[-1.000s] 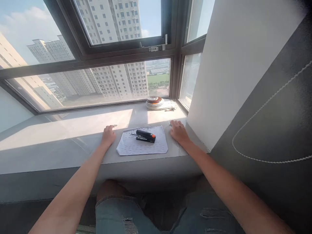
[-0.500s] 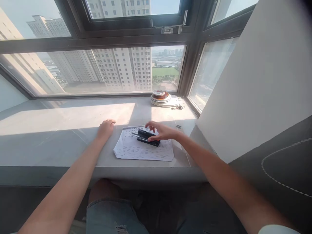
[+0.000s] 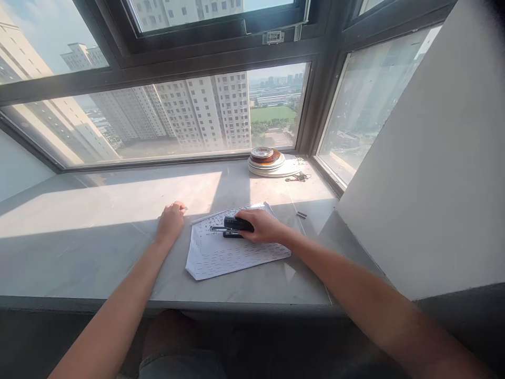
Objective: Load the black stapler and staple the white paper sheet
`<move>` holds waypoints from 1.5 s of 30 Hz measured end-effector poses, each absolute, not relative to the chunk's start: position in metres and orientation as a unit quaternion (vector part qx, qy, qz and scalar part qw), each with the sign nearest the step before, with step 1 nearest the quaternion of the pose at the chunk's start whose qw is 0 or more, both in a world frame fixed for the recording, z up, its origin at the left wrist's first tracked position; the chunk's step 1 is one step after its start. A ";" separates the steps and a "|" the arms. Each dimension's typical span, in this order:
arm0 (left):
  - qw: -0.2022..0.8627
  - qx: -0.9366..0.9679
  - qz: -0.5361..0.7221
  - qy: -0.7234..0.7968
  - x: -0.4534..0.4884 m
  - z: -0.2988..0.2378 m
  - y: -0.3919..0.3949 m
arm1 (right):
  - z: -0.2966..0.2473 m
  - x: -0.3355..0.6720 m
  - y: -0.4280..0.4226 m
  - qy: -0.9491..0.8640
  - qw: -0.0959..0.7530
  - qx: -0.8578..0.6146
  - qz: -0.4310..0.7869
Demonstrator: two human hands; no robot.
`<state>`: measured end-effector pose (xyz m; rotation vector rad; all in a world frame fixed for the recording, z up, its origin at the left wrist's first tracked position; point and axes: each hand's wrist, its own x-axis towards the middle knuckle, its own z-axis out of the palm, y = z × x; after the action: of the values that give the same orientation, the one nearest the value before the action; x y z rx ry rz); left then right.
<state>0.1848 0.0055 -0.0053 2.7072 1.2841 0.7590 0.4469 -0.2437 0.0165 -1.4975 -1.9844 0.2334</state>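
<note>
A black stapler (image 3: 236, 225) lies over the sheet of paper (image 3: 221, 263), its metal staple tray (image 3: 218, 229) sticking out to the left. My right hand (image 3: 260, 225) is closed around the stapler's right end, hiding that end. The paper is marked all over with short dark dashes. Left of the paper, my left hand (image 3: 170, 221) rests on the sill with its fingers pinched together. A small grey piece (image 3: 184, 209) shows at its fingertips, too small to identify.
Small grey strips, apparently staples (image 3: 301, 215), lie right of the paper on the pale windowsill (image 3: 98, 252). A stack of round plate-like things (image 3: 268, 163) stands by the window corner, with a beaded string (image 3: 298, 178) beside it. A white wall (image 3: 442, 158) bounds the right side.
My right hand has closed around the stapler, having hovered over it with fingers spread. The paper and stapler have turned slightly counterclockwise. My left hand remains beside the paper.
</note>
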 end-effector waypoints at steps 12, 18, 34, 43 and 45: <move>0.307 0.850 0.397 0.164 0.313 0.022 -0.047 | 0.010 0.491 -0.240 -0.632 0.378 -0.676 0.012; 0.295 0.889 0.338 0.093 0.307 0.006 -0.046 | 0.008 0.490 -0.238 -0.613 0.409 -0.676 0.019; 0.312 0.895 0.300 0.106 0.307 0.017 -0.060 | 0.008 0.484 -0.237 -0.607 0.450 -0.652 0.070; 0.327 0.913 0.218 0.109 0.305 0.011 -0.057 | 0.007 0.488 -0.235 -0.586 0.482 -0.642 0.109; 0.323 0.915 0.213 0.112 0.305 0.012 -0.059 | 0.006 0.488 -0.235 -0.585 0.485 -0.640 0.114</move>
<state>0.3046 -0.0592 0.0122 2.4009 0.2935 0.5601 0.4883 -0.2353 0.0062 -1.5572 -1.4244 0.2783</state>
